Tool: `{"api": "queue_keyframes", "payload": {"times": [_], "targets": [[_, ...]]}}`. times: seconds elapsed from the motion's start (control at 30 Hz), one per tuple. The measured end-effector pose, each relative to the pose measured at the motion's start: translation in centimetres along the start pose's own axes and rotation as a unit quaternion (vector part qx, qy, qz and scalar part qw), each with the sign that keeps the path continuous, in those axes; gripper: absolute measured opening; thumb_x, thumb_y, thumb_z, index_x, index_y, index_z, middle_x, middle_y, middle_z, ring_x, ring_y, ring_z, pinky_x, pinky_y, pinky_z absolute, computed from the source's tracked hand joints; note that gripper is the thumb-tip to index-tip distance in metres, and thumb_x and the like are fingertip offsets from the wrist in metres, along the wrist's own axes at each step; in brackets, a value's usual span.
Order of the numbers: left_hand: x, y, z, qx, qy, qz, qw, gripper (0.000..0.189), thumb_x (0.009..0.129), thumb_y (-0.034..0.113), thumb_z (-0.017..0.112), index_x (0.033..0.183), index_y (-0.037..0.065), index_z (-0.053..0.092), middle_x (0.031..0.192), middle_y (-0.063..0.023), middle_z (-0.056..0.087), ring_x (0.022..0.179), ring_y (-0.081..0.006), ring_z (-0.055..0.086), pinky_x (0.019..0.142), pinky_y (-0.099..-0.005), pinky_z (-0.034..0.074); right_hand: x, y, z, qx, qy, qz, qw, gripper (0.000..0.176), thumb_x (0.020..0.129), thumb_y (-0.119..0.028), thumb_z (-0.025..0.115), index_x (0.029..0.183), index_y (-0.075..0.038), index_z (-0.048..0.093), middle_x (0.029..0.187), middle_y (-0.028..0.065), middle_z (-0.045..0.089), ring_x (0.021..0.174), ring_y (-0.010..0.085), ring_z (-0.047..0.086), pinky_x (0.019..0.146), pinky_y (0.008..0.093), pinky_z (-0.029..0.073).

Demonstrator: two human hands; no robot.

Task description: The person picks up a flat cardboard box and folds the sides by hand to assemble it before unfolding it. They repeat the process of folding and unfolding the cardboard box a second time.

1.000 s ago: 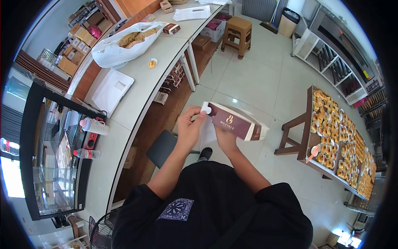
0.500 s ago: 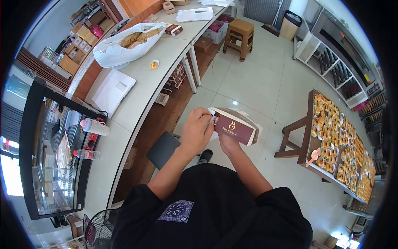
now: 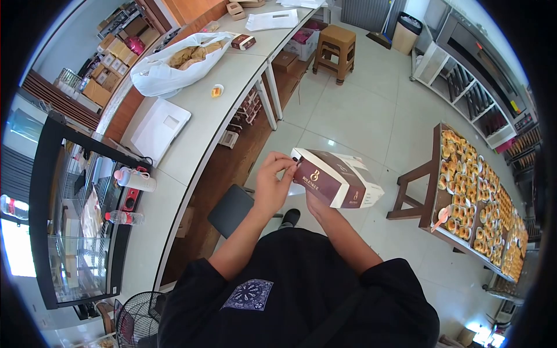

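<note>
A maroon and white cardboard box (image 3: 333, 178) with a gold logo is held in front of my body, above the floor. My left hand (image 3: 274, 181) pinches the box's left end with thumb and fingertips, beside a small dark spot at its corner. Under the box, my right hand (image 3: 320, 204) supports it from below; most of its fingers are hidden behind the maroon side. The box's top, with a pale panel, now faces partly upward, and its right end faces me.
A long counter (image 3: 200, 124) on the left bears a white plastic bag (image 3: 180, 62), a flat white box (image 3: 161, 129) and bottles. At right stands a table with trays of small pastries (image 3: 464, 180). A brown stool (image 3: 335, 49) stands ahead; a grey seat (image 3: 230, 211) is beside the counter.
The box has turned and tilted, so its top and right end show more. My left hand has shifted slightly left and stays at the box's left end.
</note>
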State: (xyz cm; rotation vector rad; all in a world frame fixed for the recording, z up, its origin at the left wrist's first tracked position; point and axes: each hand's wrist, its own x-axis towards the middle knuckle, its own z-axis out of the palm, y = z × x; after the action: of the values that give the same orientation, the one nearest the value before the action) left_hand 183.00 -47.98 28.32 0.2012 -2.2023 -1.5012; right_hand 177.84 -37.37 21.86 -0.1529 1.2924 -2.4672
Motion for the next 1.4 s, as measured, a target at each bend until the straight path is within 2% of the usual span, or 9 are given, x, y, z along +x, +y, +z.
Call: {"api": "queue_keyframes", "payload": {"times": [0.2,0.43,0.57,0.67,0.8,0.93,1.0,1.13,1.4], "targets": [[-0.3,1.1,-0.6,0.225,-0.057,0.154,0.96,0.037,0.075,0.002,0.065,0.112,0.007,0.063,0.114,-0.0143,0.05,0.099,-0.0299,0.054,0.082,-0.0334,0.046,-0.3,-3.9,1.2,0.022,-0.037,0.097,0.994,0.034,0.09,-0.015,0.059,0.122,-0.01,0.048,0.112,0.0054,0.056,0.106,0.016,0.054,0.078,0.0299,0.05],[0.0,2.1,-1.1,0.234,-0.03,0.112,0.965,0.04,0.076,0.002,0.066,0.115,0.007,0.062,0.115,-0.0152,0.053,0.099,-0.0293,0.057,0.079,-0.0352,0.048,0.4,-4.8,1.4,0.1,-0.092,0.028,0.99,0.026,0.094,-0.023,0.05,0.115,-0.008,0.053,0.115,0.004,0.057,0.103,0.0145,0.054,0.08,0.0303,0.045],[0.6,-0.5,-2.1,0.113,0.035,0.129,0.985,0.024,0.078,0.0,0.063,0.102,0.0,0.062,0.105,-0.0162,0.056,0.086,-0.0255,0.06,0.073,-0.0319,0.049,1.0,-2.4,-0.7,-0.174,-0.184,0.07,0.965,0.015,0.086,-0.013,0.054,0.095,-0.003,0.06,0.112,0.0055,0.055,0.091,0.0142,0.056,0.071,0.0274,0.046],[0.6,0.6,-1.6,-0.008,0.0,0.044,0.999,0.012,0.081,0.001,0.06,0.093,-0.003,0.06,0.096,-0.0147,0.057,0.077,-0.0217,0.06,0.07,-0.0292,0.048,-0.1,-0.7,0.6,-0.334,-0.244,-0.072,0.908,0.019,0.083,-0.008,0.057,0.1,-0.001,0.059,0.108,0.0066,0.055,0.092,0.0151,0.056,0.067,0.0247,0.046],[0.6,0.5,-1.6,-0.036,-0.066,0.002,0.997,0.009,0.086,0.005,0.058,0.089,-0.003,0.061,0.089,-0.0109,0.058,0.074,-0.0175,0.058,0.066,-0.0274,0.047,-0.5,0.2,1.6,-0.372,-0.199,-0.125,0.898,0.038,0.078,-0.017,0.066,0.112,-0.004,0.055,0.104,0.0052,0.055,0.092,0.0147,0.057,0.062,0.0244,0.047],[1.0,0.8,-3.3,0.023,-0.084,-0.017,0.996,0.011,0.086,0.006,0.058,0.089,-0.004,0.062,0.089,-0.0087,0.058,0.076,-0.0146,0.056,0.065,-0.0258,0.045,-0.6,-1.1,0.9,-0.426,-0.243,-0.065,0.869,0.027,0.081,-0.006,0.056,0.108,-0.001,0.055,0.098,0.0093,0.058,0.087,0.0212,0.06,0.069,0.0291,0.05],[1.0,0.2,-4.1,-0.003,-0.098,-0.012,0.995,0.011,0.086,0.003,0.059,0.092,-0.004,0.063,0.089,-0.0068,0.057,0.078,-0.0109,0.055,0.066,-0.0226,0.044,-0.2,-0.8,0.4,-0.127,-0.166,0.051,0.977,0.026,0.081,-0.007,0.057,0.107,-0.002,0.055,0.094,0.0085,0.06,0.085,0.0212,0.061,0.068,0.0303,0.05],[0.6,1.2,-3.7,-0.038,-0.119,0.014,0.992,0.01,0.085,0.004,0.06,0.091,-0.004,0.064,0.089,-0.008,0.059,0.076,-0.0128,0.056,0.066,-0.0246,0.045,0.4,-3.2,0.5,0.13,-0.164,0.139,0.968,0.024,0.082,-0.012,0.059,0.104,-0.004,0.055,0.095,0.007,0.061,0.084,0.0198,0.061,0.067,0.0321,0.049],[0.5,1.3,-2.8,-0.01,-0.009,0.045,0.999,0.011,0.083,0.002,0.061,0.091,-0.004,0.064,0.098,-0.0127,0.06,0.079,-0.0184,0.06,0.07,-0.0274,0.049,-1.5,-1.9,2.1,-0.004,-0.137,0.053,0.989,0.013,0.091,-0.008,0.053,0.103,-0.004,0.057,0.096,0.0042,0.062,0.089,0.0129,0.058,0.079,0.0281,0.046]]}}
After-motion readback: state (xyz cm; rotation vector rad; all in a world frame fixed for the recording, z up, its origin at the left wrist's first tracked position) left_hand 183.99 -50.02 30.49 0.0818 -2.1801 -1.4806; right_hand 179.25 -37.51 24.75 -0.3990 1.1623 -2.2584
